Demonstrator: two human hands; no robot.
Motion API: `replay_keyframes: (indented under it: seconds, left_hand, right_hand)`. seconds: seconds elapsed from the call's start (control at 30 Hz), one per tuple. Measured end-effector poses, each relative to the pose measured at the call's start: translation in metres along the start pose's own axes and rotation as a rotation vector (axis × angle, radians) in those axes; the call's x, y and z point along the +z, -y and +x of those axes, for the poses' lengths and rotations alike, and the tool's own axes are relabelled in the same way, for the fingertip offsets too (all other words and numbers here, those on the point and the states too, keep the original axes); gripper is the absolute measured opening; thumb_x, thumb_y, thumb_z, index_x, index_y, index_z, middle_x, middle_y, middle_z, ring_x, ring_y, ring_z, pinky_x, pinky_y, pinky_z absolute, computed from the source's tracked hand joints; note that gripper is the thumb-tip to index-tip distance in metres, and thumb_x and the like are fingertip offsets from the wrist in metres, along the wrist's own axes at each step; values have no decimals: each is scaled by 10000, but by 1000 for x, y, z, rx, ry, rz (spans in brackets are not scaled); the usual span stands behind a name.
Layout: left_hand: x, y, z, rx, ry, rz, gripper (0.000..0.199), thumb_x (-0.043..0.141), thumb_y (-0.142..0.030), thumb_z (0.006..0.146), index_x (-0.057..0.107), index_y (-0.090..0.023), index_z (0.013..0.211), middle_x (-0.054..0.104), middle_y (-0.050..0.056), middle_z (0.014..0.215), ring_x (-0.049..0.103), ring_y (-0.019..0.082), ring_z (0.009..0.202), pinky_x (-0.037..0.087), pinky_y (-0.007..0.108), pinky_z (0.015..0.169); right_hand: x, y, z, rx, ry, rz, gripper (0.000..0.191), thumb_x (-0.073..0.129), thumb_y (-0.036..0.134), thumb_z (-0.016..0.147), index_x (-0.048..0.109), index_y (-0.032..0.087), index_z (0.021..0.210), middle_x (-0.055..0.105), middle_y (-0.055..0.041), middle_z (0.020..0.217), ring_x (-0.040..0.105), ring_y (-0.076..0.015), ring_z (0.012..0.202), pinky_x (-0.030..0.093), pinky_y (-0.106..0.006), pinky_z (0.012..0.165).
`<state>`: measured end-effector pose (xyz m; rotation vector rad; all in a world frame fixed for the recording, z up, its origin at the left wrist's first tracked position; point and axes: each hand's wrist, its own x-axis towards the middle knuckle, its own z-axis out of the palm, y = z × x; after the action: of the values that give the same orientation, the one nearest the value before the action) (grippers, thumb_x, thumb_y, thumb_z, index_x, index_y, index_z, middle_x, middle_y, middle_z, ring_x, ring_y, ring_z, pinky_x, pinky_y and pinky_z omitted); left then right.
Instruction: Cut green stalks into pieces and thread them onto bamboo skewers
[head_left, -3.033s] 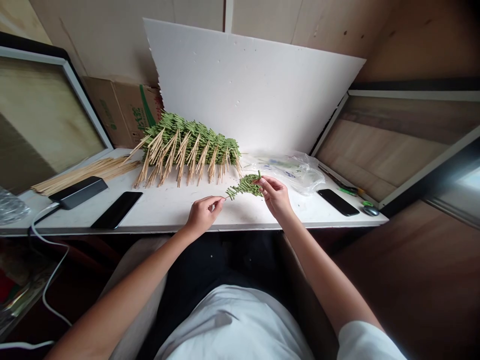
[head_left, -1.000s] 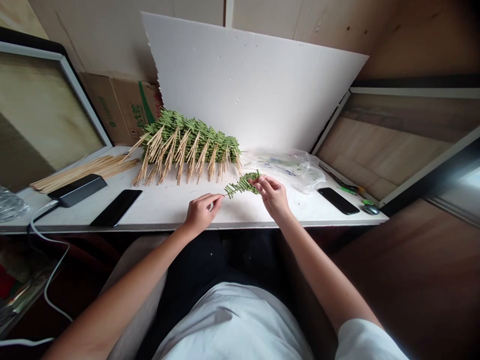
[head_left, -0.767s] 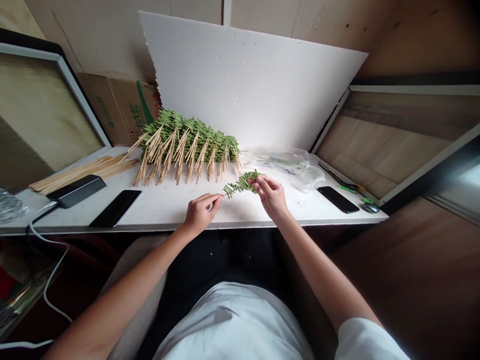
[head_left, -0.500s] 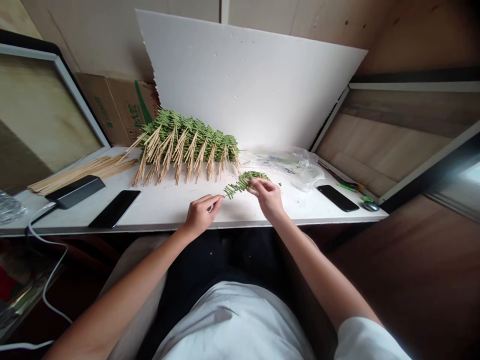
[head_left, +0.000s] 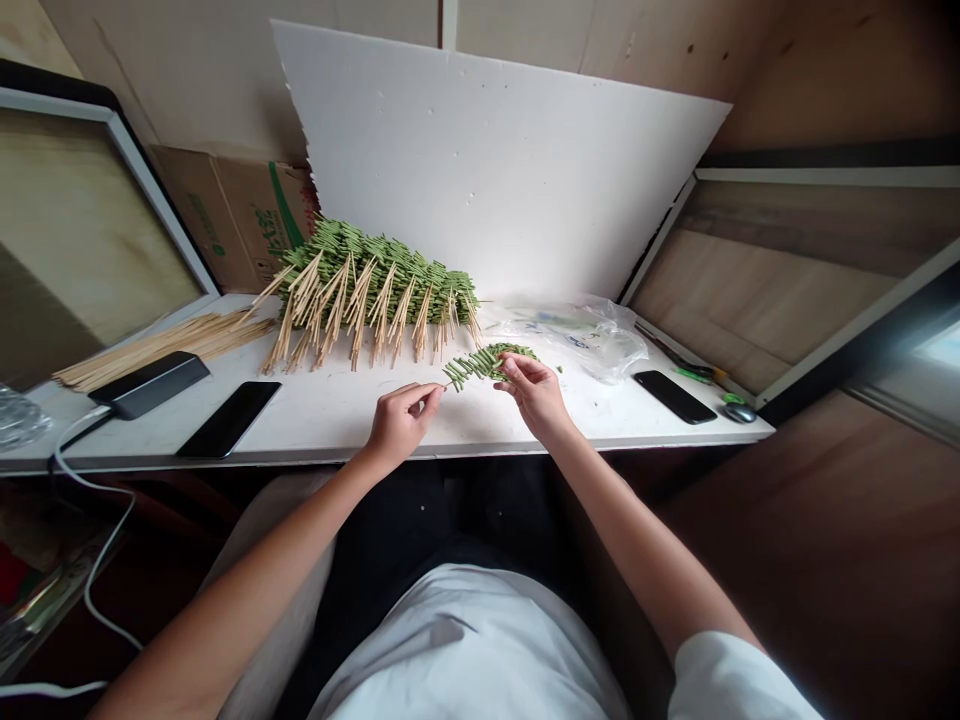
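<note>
My left hand (head_left: pixel 399 420) is closed, its thumb and forefinger pinching the bare end of a bamboo skewer. Cut green bean pieces threaded crosswise on the skewer (head_left: pixel 469 370) stretch from there toward my right hand (head_left: pixel 536 393). The right fingers are closed at the other end of the row, around a green bean piece that they largely hide. Just behind them lies a small heap of loose green bean pieces (head_left: pixel 531 351) on the white table (head_left: pixel 330 420). Farther back on the left, a large stack of filled bean skewers (head_left: pixel 382 265) has its bare stick ends fanned toward me.
Bare bamboo skewers (head_left: pixel 169 345) lie at the left, near a black box-shaped device (head_left: pixel 154 383) and a phone (head_left: pixel 229 420). A clear plastic bag (head_left: pixel 600 335), another dark phone (head_left: pixel 675 397) and a mouse (head_left: pixel 739 408) are on the right. A white foam board (head_left: pixel 487 160) stands behind.
My left hand and the skewer end have shifted slightly left and up. The row of beans between the hands looks a little longer; my right hand has barely moved.
</note>
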<state>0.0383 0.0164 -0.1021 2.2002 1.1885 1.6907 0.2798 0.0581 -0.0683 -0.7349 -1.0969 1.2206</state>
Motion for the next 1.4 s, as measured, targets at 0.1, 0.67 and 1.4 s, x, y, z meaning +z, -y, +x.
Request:
replay_keyframes:
  seconds: [0.1, 0.67, 1.4]
  left_hand:
    - [2, 4, -2, -38, 2, -24, 263, 632, -343, 1044, 828, -170, 1017, 782, 82, 866, 658, 166, 698, 506, 279, 656]
    - [6, 13, -4, -120, 0, -82, 259, 666, -348, 1016, 831, -149, 1000, 788, 85, 821, 657, 158, 628, 521, 262, 598]
    - [6, 9, -6, -91, 20, -60, 261, 677, -342, 1007, 843, -140, 1007, 806, 95, 897, 648, 149, 651, 506, 257, 614]
  right_hand:
    - [-1, -2, 2, -1, -11, 3, 403, 984, 504, 669, 840, 269, 964, 803, -29, 984, 736, -199, 956, 630, -287, 714]
    - [-8, 1, 9, 45, -62, 29, 485, 951, 556, 684, 805, 248, 1029, 773, -9, 881, 737, -195, 898, 564, -258, 624]
    - [-8, 5, 5, 61, -31, 149, 405, 986, 452, 697, 818, 256, 1009, 843, -31, 1023, 796, -223, 1036, 631, -256, 709]
